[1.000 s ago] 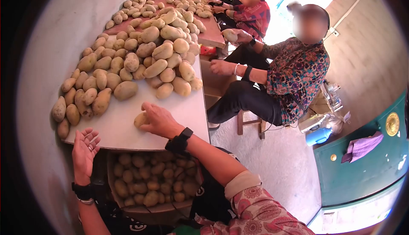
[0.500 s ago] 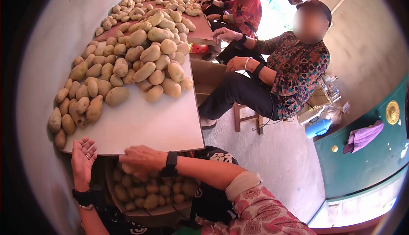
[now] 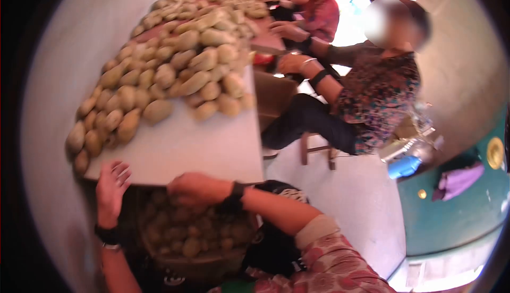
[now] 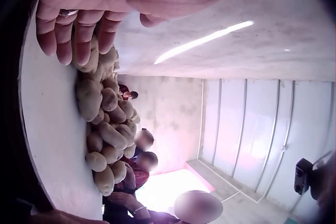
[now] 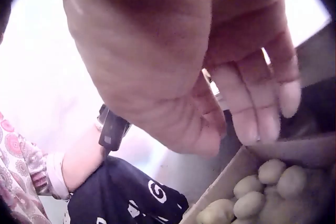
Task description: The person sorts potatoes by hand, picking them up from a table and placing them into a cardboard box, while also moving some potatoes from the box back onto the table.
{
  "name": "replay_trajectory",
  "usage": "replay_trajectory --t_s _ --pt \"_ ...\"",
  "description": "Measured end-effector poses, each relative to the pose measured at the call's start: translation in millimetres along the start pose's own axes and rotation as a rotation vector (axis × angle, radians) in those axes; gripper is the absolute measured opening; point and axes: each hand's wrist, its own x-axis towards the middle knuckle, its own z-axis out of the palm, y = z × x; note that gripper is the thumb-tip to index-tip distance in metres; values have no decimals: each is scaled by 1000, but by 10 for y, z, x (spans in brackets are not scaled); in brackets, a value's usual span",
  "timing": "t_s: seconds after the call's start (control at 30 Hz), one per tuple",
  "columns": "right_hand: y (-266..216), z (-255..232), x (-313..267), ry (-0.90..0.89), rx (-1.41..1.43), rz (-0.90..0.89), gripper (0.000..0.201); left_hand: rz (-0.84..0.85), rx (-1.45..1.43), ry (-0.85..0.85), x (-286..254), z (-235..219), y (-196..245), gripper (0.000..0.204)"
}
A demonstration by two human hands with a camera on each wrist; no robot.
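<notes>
My right hand (image 3: 199, 188) hovers above a box (image 5: 221, 178) of potatoes (image 5: 249, 204), just below the table's front edge. In the right wrist view its fingers bend loosely downward and hold nothing. My left hand (image 3: 110, 192) is raised at the table's left front corner, its fingers relaxed and a ring on one of them. Nothing lies in that palm. Beyond both hands, a heap of potatoes (image 3: 166, 75) covers the far part of the white tabletop (image 3: 204, 147). The left wrist view shows the same heap (image 4: 90, 99) past the left fingertips.
A wall (image 3: 58, 80) runs along the table's left side. To the right sits a person in a patterned shirt (image 3: 380, 94), beside a box (image 3: 273, 94). More people sit along a red table farther back. A green cabinet (image 3: 451, 224) stands at right.
My right hand has moved from the tabletop, where it held a potato, back over the box and is now without it. My left hand stays near the corner. The seated person's hands have shifted.
</notes>
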Motion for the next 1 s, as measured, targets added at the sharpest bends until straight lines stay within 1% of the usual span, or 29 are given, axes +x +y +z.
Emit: replay_trajectory --t_s 0.07,0.13,0.2,0.27,0.3,0.37,0.4,0.43,0.47,0.57,0.63,0.67,0.73,0.77,0.83,0.87,0.9,0.93,1.0 --pt "-23 -208 87 138 -33 62 20 -9 -42 -28 -12 -11 30 46" --pt "55 -404 158 206 -82 146 22 -15 -19 -15 -43 43 103 47" --pt "113 -571 149 324 -164 121 21 -8 -19 -13 -105 81 110 47" --pt "44 -711 141 325 -222 255 21 9 -17 -25 -168 96 200 47" --pt "79 -700 129 368 -236 232 20 8 -14 -7 -171 94 192 47" --pt "60 -717 95 354 -237 243 20 3 -12 28 -192 122 175 48" --pt "49 -678 116 338 -224 245 20 15 -21 12 -205 118 177 48" --pt "102 -645 113 345 -227 171 20 28 -29 5 -233 96 186 48" --pt "28 -649 137 303 -213 236 20 29 -35 -12 -234 77 189 48" --pt "40 -607 198 283 -227 195 21 32 -27 -3 -273 95 244 48" --pt "2 -614 242 241 -145 317 28 51 -29 0 -295 89 282 48" --pt "25 -593 280 240 -147 312 28 56 -30 1 -306 68 315 48" --pt "89 -592 344 256 -284 222 41 49 -37 22 -310 91 350 49" --pt "95 -610 375 254 -296 222 41 54 -45 15 -315 109 351 49" --pt "141 -559 559 234 -268 312 55 59 -45 30 -328 69 381 49" --pt "281 -491 682 257 -322 262 60 70 -42 7 -330 19 409 49" --pt "474 -463 771 283 -395 230 65 62 -52 23 -324 -27 407 49" --pt "597 -466 894 321 -425 172 64 45 -69 26 -297 -26 358 49" --pt "474 -524 1159 308 -447 317 58 54 -36 46 -322 -25 378 49"
